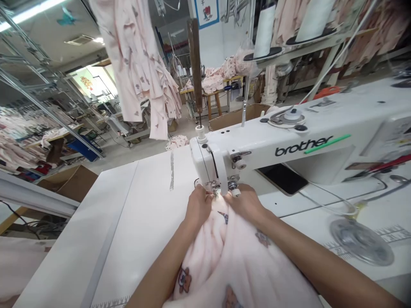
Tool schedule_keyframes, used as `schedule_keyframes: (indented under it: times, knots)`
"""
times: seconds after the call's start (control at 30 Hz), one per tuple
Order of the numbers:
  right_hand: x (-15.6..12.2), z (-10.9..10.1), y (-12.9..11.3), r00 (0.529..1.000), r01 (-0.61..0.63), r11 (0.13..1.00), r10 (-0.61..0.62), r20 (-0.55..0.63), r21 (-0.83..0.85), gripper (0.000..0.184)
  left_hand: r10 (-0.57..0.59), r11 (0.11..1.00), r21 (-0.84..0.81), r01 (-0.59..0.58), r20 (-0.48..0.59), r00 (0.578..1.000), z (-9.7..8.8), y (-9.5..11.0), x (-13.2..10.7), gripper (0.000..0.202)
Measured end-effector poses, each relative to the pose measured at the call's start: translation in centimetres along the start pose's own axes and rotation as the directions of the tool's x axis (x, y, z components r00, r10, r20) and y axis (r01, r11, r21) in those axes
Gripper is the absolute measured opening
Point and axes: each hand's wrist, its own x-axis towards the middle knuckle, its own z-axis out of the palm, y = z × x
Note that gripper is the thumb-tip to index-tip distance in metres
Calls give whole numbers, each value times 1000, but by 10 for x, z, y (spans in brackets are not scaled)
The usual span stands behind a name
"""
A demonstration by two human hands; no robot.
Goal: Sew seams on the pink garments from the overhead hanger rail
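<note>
Pale pink plush fabric (244, 256) with small animal prints runs from my lap side up to the needle area of a white sewing machine (257, 149). My left hand (199, 205) grips the fabric's edge just left of the presser foot (216, 190), fingers closed. On the other side, my right hand (245, 201) presses and holds the cloth close to the foot, its fingertips partly hidden behind the tension knob. A small lamp lights the spot between both hands. The stitching itself is too small to make out.
A phone (284, 177) lies on the machine bed under the arm, with a white cable nearby. A clear round dish (361, 239) rests at right. A wooden-handled tool (194, 64) stands upright on the machine head. Pink garments (138, 64) hang beyond; thread cones (265, 32) stand behind.
</note>
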Motion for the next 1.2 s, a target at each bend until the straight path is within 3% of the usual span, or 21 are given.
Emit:
schedule_keyframes:
  times: [0.33, 0.63, 0.77, 1.2]
  knots:
    - [3, 10, 1, 999, -23, 1000, 23, -22, -12, 14, -57, 998, 1, 57, -22, 998, 3, 0, 4, 13]
    - [4, -5, 8, 998, 45, 997, -47, 35, 65, 9, 4, 1000, -10, -4, 59, 998, -6, -7, 0, 10]
    - [5, -2, 5, 999, 26, 998, -27, 27, 49, 14, -16, 1000, -19, 16, 20, 1000, -4, -8, 1, 9]
    - [4, 16, 6, 994, 11, 999, -16, -104, -42, 16, -7, 1000, -4, 6, -47, 999, 2, -6, 2, 9]
